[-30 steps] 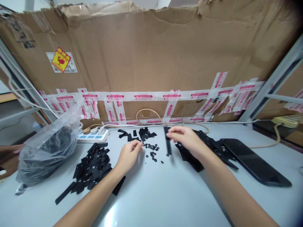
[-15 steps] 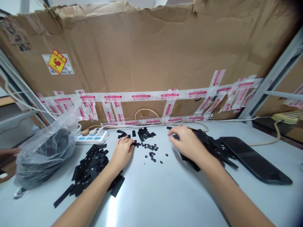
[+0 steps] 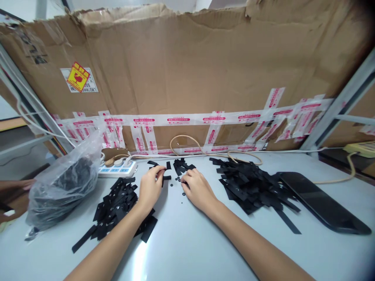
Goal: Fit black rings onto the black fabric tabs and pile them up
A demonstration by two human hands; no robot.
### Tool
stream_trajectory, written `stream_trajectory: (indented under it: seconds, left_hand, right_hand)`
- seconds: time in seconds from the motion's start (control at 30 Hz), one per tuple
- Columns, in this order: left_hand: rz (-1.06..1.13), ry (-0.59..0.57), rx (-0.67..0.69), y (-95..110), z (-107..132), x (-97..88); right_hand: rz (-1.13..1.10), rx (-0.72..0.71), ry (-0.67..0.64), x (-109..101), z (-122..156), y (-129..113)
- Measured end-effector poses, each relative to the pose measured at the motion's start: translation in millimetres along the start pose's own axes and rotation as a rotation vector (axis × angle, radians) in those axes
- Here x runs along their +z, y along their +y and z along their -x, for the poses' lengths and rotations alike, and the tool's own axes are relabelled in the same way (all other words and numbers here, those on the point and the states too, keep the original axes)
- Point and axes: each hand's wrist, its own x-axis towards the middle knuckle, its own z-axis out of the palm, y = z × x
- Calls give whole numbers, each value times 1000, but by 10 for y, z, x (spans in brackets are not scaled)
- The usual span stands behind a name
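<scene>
The work in hand looks like fitting or sorting small black rings (image 3: 177, 179) among black strips (image 3: 181, 166), judging by how both hands crowd the few rings left in the middle of the table (image 3: 187, 249). The left hand (image 3: 150, 188) sits palm down with its wrist raised, and its fingers (image 3: 156, 170) curl in and seem to close on a short strip, though they hide how it is held, so I cannot be sure of the grip. The right hand (image 3: 197, 186) lies just beside it, angled inward, with its fingers (image 3: 187, 177) bent down over the rings. Whether they hold one, I cannot tell. (At this size, a ring is easily lost under a fingertip.) Picking one up calls for a fine pinch of thumb and fingertip rather than a sweep of the hand.

The rings are few and lie close by the right hand, with the small strip group just above them. Larger strip piles (image 3: 114, 207) (image 3: 252, 185) lie to either side, well apart from each other. Further left is a clear bag (image 3: 64, 183) of black pieces, near a power strip (image 3: 117, 169). Beyond the bag, another person's hand (image 3: 17, 186) shows at the edge of the view. A black slab (image 3: 319, 203) lies on the right, past the right-hand pile.
</scene>
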Motion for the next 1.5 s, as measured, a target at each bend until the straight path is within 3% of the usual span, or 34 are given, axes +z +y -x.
stream_trajectory:
  seconds: [0.17, 0.27, 0.7, 0.87, 0.97, 1.07, 1.2, 1.5]
  left_hand:
    - [514, -4, -243, 6, -14, 90]
    - [650, -17, -331, 18, -6, 136]
    - [670, -92, -330, 83, 58, 201]
    - [765, -132, -404, 132, 76, 212]
    - [795, -186, -443, 205, 97, 184]
    - [789, -222, -488, 266, 119, 158]
    - [814, -237, -537, 309, 137, 148]
    - [897, -287, -464, 350, 153, 172]
  right_hand:
    - [-75, 69, -20, -1, 2, 5]
    - [-114, 91, -29, -11, 5, 24]
    - [-184, 149, -53, -22, 12, 91]
    - [-301, 155, -19, -10, 6, 104]
    - [-452, 222, 40, -21, -14, 89]
    - [-771, 340, 101, -35, -31, 74]
    - [-1147, 478, 65, -51, -6, 31]
    - [-1334, 643, 57, -45, 35, -6]
